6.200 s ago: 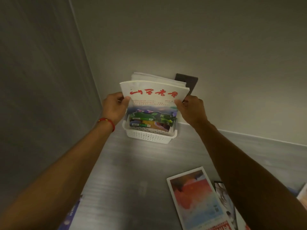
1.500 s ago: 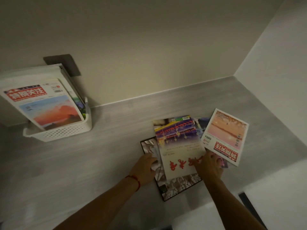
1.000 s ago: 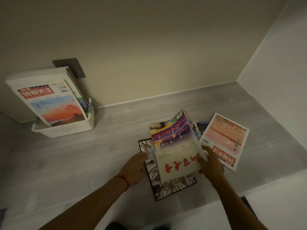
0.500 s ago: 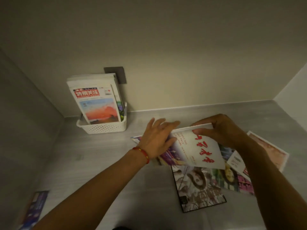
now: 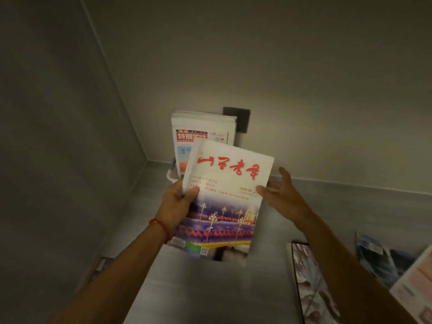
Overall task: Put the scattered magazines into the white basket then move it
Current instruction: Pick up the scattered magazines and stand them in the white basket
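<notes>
Now your left hand (image 5: 177,202) pinches the magazine (image 5: 224,197) by its spine edge, raised before the basket (image 5: 170,176) in the worktop (image 5: 210,288) corner, cover upright for slotting in; your right hand (image 5: 284,198) hovers open, ready to steady it.

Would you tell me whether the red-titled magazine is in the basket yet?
Not yet: the left hand holds the red-titled magazine in the air before the basket.

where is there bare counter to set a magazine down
Bare counter lies below the held magazine, between both forearms. The right side is crowded with scattered magazines; the white basket fills the back corner.
</notes>
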Demonstrator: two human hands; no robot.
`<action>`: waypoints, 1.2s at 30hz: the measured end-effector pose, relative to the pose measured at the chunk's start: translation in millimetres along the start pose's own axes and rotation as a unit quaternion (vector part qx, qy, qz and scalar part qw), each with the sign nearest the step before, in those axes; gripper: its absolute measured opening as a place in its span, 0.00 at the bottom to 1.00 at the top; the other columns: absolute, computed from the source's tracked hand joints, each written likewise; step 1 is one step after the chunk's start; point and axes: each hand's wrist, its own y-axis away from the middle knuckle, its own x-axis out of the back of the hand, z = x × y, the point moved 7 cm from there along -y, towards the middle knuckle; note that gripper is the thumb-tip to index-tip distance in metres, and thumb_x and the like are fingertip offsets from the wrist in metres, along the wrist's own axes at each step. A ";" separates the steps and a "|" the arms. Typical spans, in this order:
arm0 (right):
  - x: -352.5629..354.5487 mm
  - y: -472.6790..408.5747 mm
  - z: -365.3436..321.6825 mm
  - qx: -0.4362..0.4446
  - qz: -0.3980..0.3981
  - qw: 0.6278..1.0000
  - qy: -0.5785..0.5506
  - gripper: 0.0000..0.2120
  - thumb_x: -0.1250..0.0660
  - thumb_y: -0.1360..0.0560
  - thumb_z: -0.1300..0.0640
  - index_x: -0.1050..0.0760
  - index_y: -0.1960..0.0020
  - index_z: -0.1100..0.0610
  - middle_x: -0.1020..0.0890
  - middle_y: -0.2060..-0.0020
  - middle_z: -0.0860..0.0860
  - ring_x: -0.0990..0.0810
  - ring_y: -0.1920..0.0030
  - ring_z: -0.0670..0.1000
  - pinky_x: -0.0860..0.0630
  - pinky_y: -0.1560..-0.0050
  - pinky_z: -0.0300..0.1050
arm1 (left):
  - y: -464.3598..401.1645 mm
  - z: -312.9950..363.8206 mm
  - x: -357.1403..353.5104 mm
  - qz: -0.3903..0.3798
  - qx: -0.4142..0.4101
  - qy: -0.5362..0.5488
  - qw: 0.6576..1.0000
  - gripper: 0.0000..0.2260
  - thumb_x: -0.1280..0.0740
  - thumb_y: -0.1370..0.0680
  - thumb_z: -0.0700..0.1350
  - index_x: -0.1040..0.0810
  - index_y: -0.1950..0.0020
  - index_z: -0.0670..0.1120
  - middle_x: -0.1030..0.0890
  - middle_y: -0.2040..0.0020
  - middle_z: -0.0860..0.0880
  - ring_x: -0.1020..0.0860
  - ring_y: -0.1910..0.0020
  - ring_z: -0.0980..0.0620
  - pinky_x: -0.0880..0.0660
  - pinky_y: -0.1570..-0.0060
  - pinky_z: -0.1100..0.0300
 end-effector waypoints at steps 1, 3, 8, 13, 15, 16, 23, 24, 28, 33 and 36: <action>-20.8 -3.5 -2.4 0.001 -0.035 0.998 -0.056 0.37 0.29 0.23 0.54 0.47 0.22 0.50 0.21 0.36 0.52 0.18 0.42 0.52 0.21 0.44 0.54 | -2.2 -4.3 12.6 0.007 0.008 0.015 1.000 0.08 0.34 0.20 0.46 0.23 0.42 0.45 0.15 0.54 0.45 0.15 0.63 0.48 0.18 0.65 0.59; -55.2 -9.3 -11.8 0.032 -0.077 0.994 -0.067 0.20 0.33 0.20 0.57 0.32 0.30 0.52 0.17 0.39 0.52 0.15 0.46 0.51 0.18 0.45 0.54 | -7.0 -13.2 34.4 0.020 0.024 0.034 0.999 0.06 0.34 0.20 0.46 0.22 0.44 0.47 0.14 0.56 0.47 0.15 0.63 0.48 0.18 0.65 0.59; -95.0 -35.3 -51.1 0.095 -0.007 0.993 0.068 0.08 0.36 0.19 0.50 0.23 0.47 0.53 0.15 0.50 0.46 0.15 0.56 0.42 0.21 0.60 0.32 | -18.2 -38.7 84.5 0.078 0.059 0.059 0.993 0.09 0.34 0.20 0.44 0.24 0.42 0.42 0.16 0.54 0.40 0.18 0.61 0.41 0.16 0.60 0.48; -111.4 -96.2 -119.1 0.235 0.114 0.918 0.299 0.15 0.38 0.18 0.53 0.26 0.34 0.55 0.21 0.35 0.53 0.22 0.36 0.53 0.26 0.36 0.47 | -28.7 -48.4 133.2 0.137 0.045 0.048 0.988 0.07 0.34 0.20 0.43 0.25 0.45 0.41 0.17 0.59 0.40 0.19 0.66 0.45 0.17 0.67 0.55; -125.6 -119.9 -130.7 0.264 0.107 0.866 0.411 0.19 0.36 0.19 0.53 0.30 0.29 0.55 0.26 0.30 0.53 0.28 0.31 0.55 0.32 0.29 0.53 | -31.3 -54.5 151.2 0.151 0.049 0.048 0.986 0.08 0.34 0.20 0.44 0.24 0.45 0.41 0.18 0.58 0.38 0.19 0.66 0.43 0.17 0.66 0.53; -130.4 -129.5 -132.0 0.271 0.112 0.842 0.454 0.22 0.35 0.20 0.52 0.31 0.28 0.55 0.27 0.29 0.54 0.29 0.30 0.56 0.33 0.29 0.54 | -31.4 -57.9 159.4 0.158 0.052 0.052 0.985 0.08 0.33 0.20 0.44 0.24 0.45 0.41 0.18 0.57 0.37 0.19 0.65 0.42 0.17 0.65 0.52; -143.0 -156.4 -129.9 0.252 0.198 0.744 0.586 0.24 0.28 0.26 0.47 0.28 0.35 0.57 0.25 0.39 0.59 0.27 0.39 0.59 0.30 0.36 0.56 | -29.1 -69.0 187.5 0.161 0.062 0.071 0.982 0.07 0.33 0.20 0.47 0.23 0.44 0.47 0.15 0.52 0.40 0.16 0.57 0.39 0.16 0.59 0.47; -143.4 -156.8 -128.8 0.247 0.194 0.743 0.591 0.24 0.28 0.26 0.47 0.27 0.35 0.57 0.25 0.40 0.59 0.27 0.39 0.59 0.30 0.37 0.55 | -28.2 -68.4 188.4 0.158 0.059 0.074 0.983 0.06 0.33 0.21 0.47 0.23 0.46 0.48 0.15 0.52 0.41 0.15 0.57 0.39 0.16 0.60 0.48; -141.4 -144.9 -128.1 0.258 0.162 0.797 0.521 0.22 0.28 0.26 0.53 0.28 0.34 0.56 0.21 0.42 0.57 0.22 0.43 0.57 0.24 0.41 0.53 | -23.8 -62.7 192.1 0.153 0.047 0.085 0.983 0.05 0.33 0.21 0.47 0.22 0.46 0.51 0.15 0.53 0.43 0.15 0.59 0.41 0.16 0.63 0.51; -105.6 -108.1 -156.8 0.285 0.174 0.820 0.464 0.14 0.33 0.21 0.55 0.26 0.36 0.54 0.16 0.51 0.55 0.17 0.56 0.55 0.19 0.55 0.47 | -28.2 -49.3 191.5 0.156 0.017 0.086 0.984 0.05 0.33 0.21 0.46 0.21 0.45 0.50 0.14 0.53 0.46 0.15 0.61 0.46 0.16 0.63 0.52; -62.5 -81.4 -181.2 0.293 0.207 0.827 0.433 0.10 0.36 0.20 0.57 0.25 0.39 0.54 0.17 0.55 0.54 0.20 0.60 0.54 0.26 0.61 0.42 | -40.3 -34.4 185.2 0.158 -0.009 0.088 0.983 0.10 0.32 0.21 0.45 0.21 0.41 0.46 0.14 0.52 0.47 0.14 0.59 0.47 0.16 0.63 0.53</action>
